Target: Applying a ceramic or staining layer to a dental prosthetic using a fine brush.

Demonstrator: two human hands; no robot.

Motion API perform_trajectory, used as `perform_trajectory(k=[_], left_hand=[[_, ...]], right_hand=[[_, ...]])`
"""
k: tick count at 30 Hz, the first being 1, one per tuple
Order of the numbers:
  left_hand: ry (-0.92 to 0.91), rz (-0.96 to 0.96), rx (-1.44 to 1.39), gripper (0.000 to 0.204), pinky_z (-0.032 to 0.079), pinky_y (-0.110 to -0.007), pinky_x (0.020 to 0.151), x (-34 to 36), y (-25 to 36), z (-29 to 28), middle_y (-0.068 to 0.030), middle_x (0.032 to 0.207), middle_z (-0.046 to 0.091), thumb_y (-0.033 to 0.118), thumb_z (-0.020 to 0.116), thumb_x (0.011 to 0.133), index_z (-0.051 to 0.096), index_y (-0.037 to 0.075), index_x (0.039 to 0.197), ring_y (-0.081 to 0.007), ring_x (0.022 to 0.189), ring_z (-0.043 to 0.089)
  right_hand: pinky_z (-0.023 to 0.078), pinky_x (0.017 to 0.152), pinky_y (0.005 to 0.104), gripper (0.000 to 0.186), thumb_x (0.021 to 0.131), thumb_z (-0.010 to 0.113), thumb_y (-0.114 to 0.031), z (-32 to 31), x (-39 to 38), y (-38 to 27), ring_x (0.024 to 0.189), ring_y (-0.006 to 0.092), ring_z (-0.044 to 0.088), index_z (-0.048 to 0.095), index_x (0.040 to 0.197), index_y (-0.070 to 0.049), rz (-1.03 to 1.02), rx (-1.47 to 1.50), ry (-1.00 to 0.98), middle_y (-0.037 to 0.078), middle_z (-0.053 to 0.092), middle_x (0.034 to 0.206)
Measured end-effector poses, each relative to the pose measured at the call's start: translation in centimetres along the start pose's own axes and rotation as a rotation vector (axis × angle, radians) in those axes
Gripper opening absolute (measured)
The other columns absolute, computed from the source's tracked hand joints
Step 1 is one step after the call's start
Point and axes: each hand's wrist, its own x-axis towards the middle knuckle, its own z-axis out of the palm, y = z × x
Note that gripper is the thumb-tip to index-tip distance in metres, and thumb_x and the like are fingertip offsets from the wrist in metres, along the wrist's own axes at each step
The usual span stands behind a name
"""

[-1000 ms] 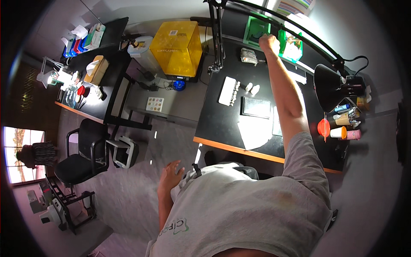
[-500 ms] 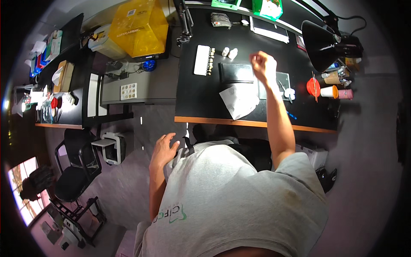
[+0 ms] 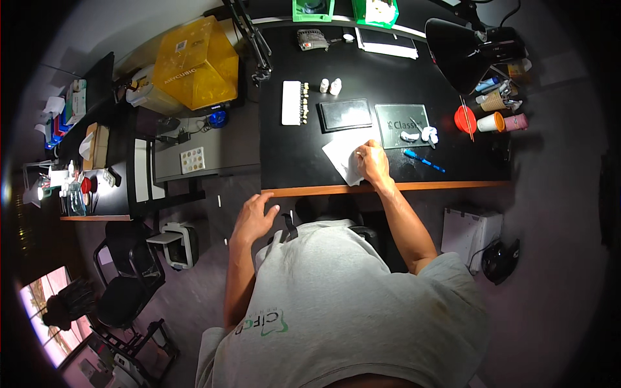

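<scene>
My right hand (image 3: 372,161) is closed in a pinch over a white sheet of paper (image 3: 341,159) near the desk's front edge. Whatever its fingers hold, if anything, is hidden. My left hand (image 3: 254,218) is open, its fingertips by the desk's front left corner. Just beyond the paper lies a flat black case (image 3: 346,115). To its right is a clear glass slab (image 3: 387,129) with small white crumpled pieces (image 3: 429,134) on it. A blue pen (image 3: 424,160) lies in front of the slab.
A white tooth shade guide (image 3: 292,103) and two small white bottles (image 3: 330,86) stand farther back. On the right are a red bowl (image 3: 462,119) with thin sticks across it, cups (image 3: 490,123) and a black lamp (image 3: 453,55). An amber box (image 3: 197,64) stands at left.
My right hand has come back from beyond the black case to the paper. My left hand has come up to the desk's edge. The whole view has shifted slightly.
</scene>
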Motion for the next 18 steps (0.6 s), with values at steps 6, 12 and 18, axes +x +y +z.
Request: perform_trajectory(k=[6, 12, 18], left_hand=[[-0.063, -0.089, 0.03, 0.046, 0.048, -0.046, 0.108, -2.7, -0.3, 1.3, -0.0224, 0.131, 0.065, 0.028, 0.069, 0.096, 0.064, 0.003, 0.135, -0.0406, 0.126, 0.06], [-0.073, -0.125, 0.051, 0.048, 0.048, -0.047, 0.108, -4.2, -1.4, 2.3, -0.0207, 0.133, 0.064, 0.031, 0.068, 0.097, 0.063, 0.005, 0.137, -0.0391, 0.127, 0.059], [-0.023, -0.103, 0.058, 0.046, 0.051, -0.045, 0.103, -4.7, -1.3, 2.3, -0.0201, 0.128, 0.067, 0.03, 0.07, 0.097, 0.064, 0.004, 0.134, -0.0392, 0.121, 0.063]], right_hand=[[0.056, 0.075, 0.0472, 0.01, 0.083, 0.069, -0.007, -0.1, -0.2, -0.9, 0.085, 0.0403, 0.068, 0.077, 0.089, -0.004, 0.037, -0.065, -0.032, 0.019, 0.066, 0.089], [0.056, 0.077, 0.0464, 0.012, 0.082, 0.071, -0.006, -0.5, -0.4, -2.1, 0.087, 0.0397, 0.069, 0.075, 0.092, -0.003, 0.035, -0.046, 0.018, 0.019, 0.067, 0.096], [0.056, 0.075, 0.0433, 0.013, 0.083, 0.071, -0.005, -1.8, -1.3, -3.3, 0.085, 0.0369, 0.07, 0.075, 0.095, -0.005, -0.035, 0.105, 0.12, 0.015, 0.069, 0.099]])
